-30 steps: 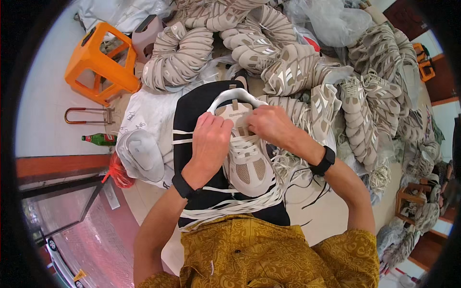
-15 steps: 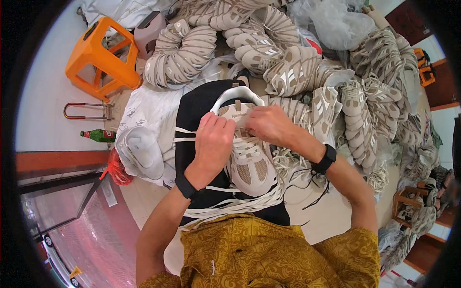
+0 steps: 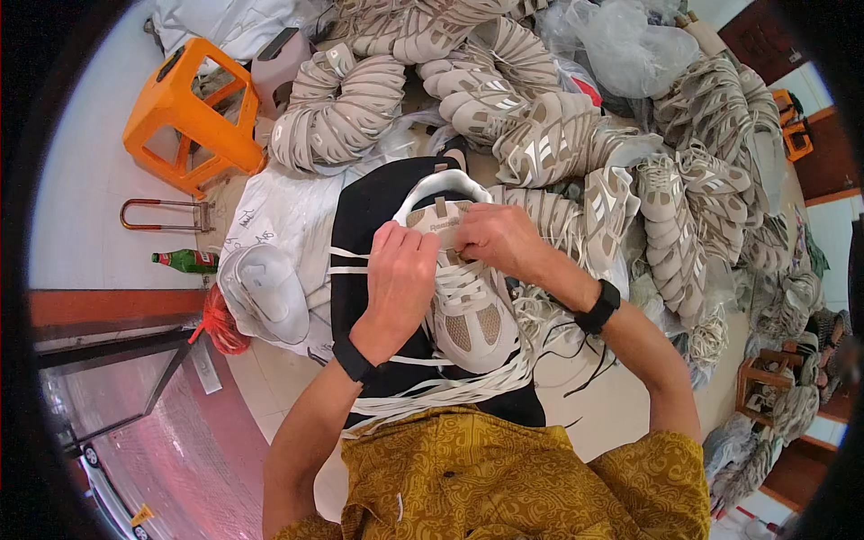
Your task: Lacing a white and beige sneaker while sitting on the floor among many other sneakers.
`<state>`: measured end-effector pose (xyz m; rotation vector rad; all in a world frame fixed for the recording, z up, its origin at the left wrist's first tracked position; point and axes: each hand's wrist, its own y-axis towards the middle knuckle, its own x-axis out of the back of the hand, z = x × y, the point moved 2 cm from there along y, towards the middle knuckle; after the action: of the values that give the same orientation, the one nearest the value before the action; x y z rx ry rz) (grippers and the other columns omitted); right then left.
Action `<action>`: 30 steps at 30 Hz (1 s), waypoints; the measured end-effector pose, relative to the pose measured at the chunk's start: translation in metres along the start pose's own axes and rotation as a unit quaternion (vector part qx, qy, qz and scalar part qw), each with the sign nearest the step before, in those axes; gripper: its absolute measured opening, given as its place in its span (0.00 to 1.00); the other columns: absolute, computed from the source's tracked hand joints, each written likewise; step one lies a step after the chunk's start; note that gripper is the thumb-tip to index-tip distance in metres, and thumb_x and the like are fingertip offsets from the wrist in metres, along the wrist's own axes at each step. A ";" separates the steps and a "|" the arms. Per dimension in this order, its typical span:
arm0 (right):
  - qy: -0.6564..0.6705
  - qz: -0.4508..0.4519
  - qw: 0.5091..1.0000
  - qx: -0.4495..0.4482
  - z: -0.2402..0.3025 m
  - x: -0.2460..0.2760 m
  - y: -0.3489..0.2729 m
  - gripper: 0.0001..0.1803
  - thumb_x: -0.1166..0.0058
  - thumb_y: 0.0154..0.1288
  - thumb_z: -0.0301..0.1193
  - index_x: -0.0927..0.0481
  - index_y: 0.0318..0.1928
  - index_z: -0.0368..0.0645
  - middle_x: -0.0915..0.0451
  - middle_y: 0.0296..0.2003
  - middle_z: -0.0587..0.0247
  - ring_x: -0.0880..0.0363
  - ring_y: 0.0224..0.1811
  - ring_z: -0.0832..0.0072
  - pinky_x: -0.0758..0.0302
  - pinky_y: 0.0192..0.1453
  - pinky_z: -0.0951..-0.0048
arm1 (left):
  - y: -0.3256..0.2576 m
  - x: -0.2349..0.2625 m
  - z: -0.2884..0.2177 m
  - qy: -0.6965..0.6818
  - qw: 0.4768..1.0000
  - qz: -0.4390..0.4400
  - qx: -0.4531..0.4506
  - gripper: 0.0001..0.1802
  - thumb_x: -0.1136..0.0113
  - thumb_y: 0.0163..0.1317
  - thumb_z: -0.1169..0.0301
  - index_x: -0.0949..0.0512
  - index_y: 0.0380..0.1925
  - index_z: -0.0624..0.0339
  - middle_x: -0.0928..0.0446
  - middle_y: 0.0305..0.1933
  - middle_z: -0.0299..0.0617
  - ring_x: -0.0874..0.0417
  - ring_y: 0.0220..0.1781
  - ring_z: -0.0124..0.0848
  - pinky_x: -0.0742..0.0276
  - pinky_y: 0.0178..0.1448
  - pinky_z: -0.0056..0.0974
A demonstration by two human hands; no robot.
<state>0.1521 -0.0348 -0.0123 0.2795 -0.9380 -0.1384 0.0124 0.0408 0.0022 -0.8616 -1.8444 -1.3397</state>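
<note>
A beige and tan sneaker (image 3: 475, 337) lies on the black cloth over my lap, its toe toward me. White lace crosses its lower eyelets. My left hand (image 3: 399, 283) is closed, fingers curled on the left eyelet edge beside the tongue (image 3: 441, 220). On the opposite edge my right hand (image 3: 504, 241) pinches with bent fingers; whether a lace end is between them is hidden. Loose lace ends (image 3: 349, 261) stick out left of my left hand. A bundle of white laces (image 3: 441, 389) lies across the black cloth (image 3: 360, 207) below the toe.
Nested rows of similar sneakers (image 3: 337, 108) cover the floor ahead and to the right. An orange stool (image 3: 193, 117), a green bottle (image 3: 189, 261) and a grey-white shoe-shaped piece (image 3: 265, 288) are at left. Clear plastic bags (image 3: 630, 45) sit at the back; black laces (image 3: 589, 369) lie right.
My right hand's fingertips have shifted slightly left and down along the tongue. My left hand stays at its edge of the sneaker. The whole view has moved a little.
</note>
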 end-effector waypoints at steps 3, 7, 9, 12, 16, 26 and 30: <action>-0.047 -0.049 0.998 -0.013 0.007 -0.001 -0.006 0.02 0.46 0.39 0.28 0.25 0.19 0.47 0.27 0.20 0.67 0.26 0.29 0.67 0.29 0.27 0.65 | -0.001 0.000 0.000 0.009 1.000 0.019 0.004 0.04 0.48 0.40 0.79 0.30 0.20 0.63 0.31 0.22 0.45 0.28 0.31 0.39 0.34 0.49 0.42; -0.080 -0.027 0.996 -0.027 0.008 0.001 -0.007 0.00 0.47 0.40 0.28 0.25 0.18 0.47 0.27 0.20 0.67 0.26 0.30 0.68 0.29 0.27 0.67 | -0.002 0.000 -0.001 0.003 1.000 0.018 0.003 0.03 0.48 0.39 0.79 0.30 0.19 0.63 0.31 0.21 0.45 0.28 0.31 0.39 0.34 0.49 0.42; -0.074 -0.013 0.997 -0.028 0.006 0.001 -0.005 0.01 0.47 0.41 0.28 0.25 0.18 0.47 0.26 0.21 0.67 0.26 0.30 0.68 0.29 0.27 0.67 | -0.002 0.000 -0.001 0.003 1.000 0.010 0.000 0.03 0.48 0.39 0.79 0.30 0.19 0.63 0.31 0.21 0.44 0.28 0.31 0.39 0.34 0.48 0.42; -0.021 -0.033 0.999 -0.023 0.007 0.000 -0.003 0.01 0.47 0.41 0.28 0.24 0.20 0.46 0.26 0.22 0.67 0.26 0.30 0.68 0.29 0.28 0.68 | -0.001 0.000 0.001 0.014 1.000 0.019 -0.011 0.04 0.44 0.41 0.78 0.29 0.19 0.60 0.31 0.21 0.42 0.28 0.30 0.38 0.34 0.45 0.40; -0.041 -0.093 0.995 -0.012 0.012 0.001 -0.007 0.06 0.43 0.38 0.24 0.25 0.22 0.44 0.27 0.20 0.66 0.27 0.26 0.68 0.29 0.28 0.69 | -0.002 0.000 -0.001 0.009 1.000 0.002 0.018 0.04 0.44 0.42 0.78 0.29 0.19 0.60 0.31 0.22 0.41 0.28 0.31 0.37 0.34 0.44 0.40; -0.072 -0.107 0.992 -0.004 0.018 -0.006 -0.007 0.06 0.44 0.38 0.23 0.25 0.23 0.45 0.27 0.19 0.65 0.26 0.25 0.69 0.29 0.27 0.69 | 0.000 -0.001 0.000 -0.014 0.998 0.056 0.015 0.02 0.48 0.42 0.78 0.29 0.19 0.60 0.30 0.21 0.42 0.28 0.33 0.37 0.35 0.42 0.40; -0.037 -0.115 0.993 -0.014 0.018 -0.002 -0.009 0.07 0.44 0.39 0.23 0.25 0.23 0.45 0.27 0.19 0.65 0.26 0.24 0.68 0.29 0.27 0.69 | 0.000 0.001 0.000 -0.014 0.999 0.050 0.010 0.03 0.46 0.43 0.77 0.27 0.21 0.59 0.30 0.22 0.40 0.28 0.33 0.36 0.35 0.41 0.39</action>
<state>0.1359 -0.0466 -0.0064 0.3583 -0.9741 -0.3761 0.0118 0.0414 0.0033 -0.9533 -1.8086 -1.2516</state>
